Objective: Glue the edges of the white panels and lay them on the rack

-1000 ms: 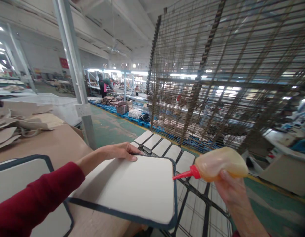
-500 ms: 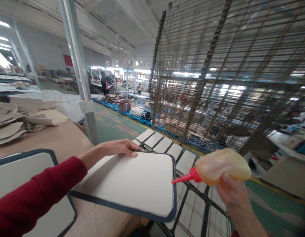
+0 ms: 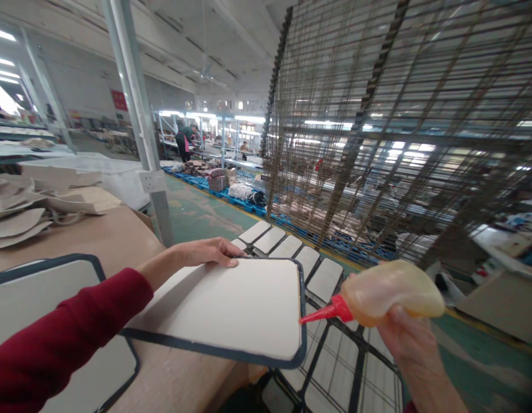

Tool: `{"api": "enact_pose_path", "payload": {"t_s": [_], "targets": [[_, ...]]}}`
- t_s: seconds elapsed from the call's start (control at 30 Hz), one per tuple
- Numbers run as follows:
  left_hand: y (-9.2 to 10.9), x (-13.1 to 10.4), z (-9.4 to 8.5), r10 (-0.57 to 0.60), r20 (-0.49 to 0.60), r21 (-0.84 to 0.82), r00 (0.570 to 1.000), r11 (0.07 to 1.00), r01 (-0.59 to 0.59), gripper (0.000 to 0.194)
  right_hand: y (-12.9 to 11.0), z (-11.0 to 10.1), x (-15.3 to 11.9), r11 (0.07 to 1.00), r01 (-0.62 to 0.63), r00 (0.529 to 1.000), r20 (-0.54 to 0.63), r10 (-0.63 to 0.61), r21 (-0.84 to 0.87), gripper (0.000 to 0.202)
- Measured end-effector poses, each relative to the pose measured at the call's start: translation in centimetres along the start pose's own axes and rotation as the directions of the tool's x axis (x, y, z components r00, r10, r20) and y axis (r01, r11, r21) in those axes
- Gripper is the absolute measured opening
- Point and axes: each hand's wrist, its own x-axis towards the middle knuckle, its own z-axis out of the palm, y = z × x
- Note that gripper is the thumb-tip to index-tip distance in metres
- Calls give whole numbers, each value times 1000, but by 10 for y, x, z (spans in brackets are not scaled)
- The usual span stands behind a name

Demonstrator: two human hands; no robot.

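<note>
My left hand [image 3: 220, 252] grips the far edge of a white panel [image 3: 231, 310] with a dark blue border, thumb on top and fingers underneath. The panel is held over the corner of the work table. In my right hand [image 3: 406, 332] is a yellowish squeeze bottle [image 3: 390, 292], lying on its side with its red nozzle [image 3: 326, 311] pointing left. The nozzle tip meets the panel's right edge, at the inner side of the dark border. A second bordered panel [image 3: 89, 367] lies on the table to the left, partly covered by my red sleeve.
Stacked beige pieces [image 3: 20, 221] lie on the brown table [image 3: 120, 235]. A metal post [image 3: 141, 132] rises behind it. To the right stands a tall wire rack [image 3: 335, 132]; its lower shelf holds several white panels [image 3: 285, 246]. Another person [image 3: 185, 142] works far back.
The nozzle tip has moved slightly down along the panel's right edge. The panel's near edge has risen a little, with my left hand still gripping it.
</note>
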Motion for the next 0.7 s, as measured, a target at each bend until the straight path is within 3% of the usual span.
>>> {"api": "enact_pose_path", "payload": {"t_s": [0.37, 0.7], "targets": [[-6, -5, 0, -30, -88, -27, 996, 999, 28, 38, -5, 6, -5, 998, -50, 993, -109, 46, -39, 57], [-11, -11, 0, -35, -145, -89, 989, 996, 23, 39, -4, 5, -14, 999, -21, 996, -89, 16, -49, 51]]}}
